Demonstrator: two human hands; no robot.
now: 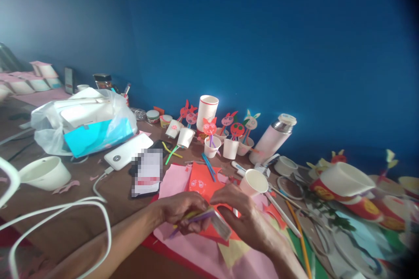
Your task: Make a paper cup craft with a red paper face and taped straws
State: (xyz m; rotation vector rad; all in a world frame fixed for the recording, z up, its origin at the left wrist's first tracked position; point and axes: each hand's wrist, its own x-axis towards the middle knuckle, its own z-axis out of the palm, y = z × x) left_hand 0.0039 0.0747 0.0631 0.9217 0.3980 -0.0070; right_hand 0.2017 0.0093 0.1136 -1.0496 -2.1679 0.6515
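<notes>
My left hand [183, 211] closes around a bundle of thin coloured straws [196, 217], and my right hand [244, 218] pinches the same bundle's end between thumb and fingers. Under my fingers lie pink and orange paper sheets [199, 181]. A white paper cup [253, 182] lies tipped just beyond my right fingertips, touching them or nearly so.

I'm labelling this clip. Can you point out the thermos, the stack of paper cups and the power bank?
thermos [270, 141], head view, middle of its pink body
cup stack [207, 111], head view, side wall
power bank [128, 151], head view, flat white top
</notes>
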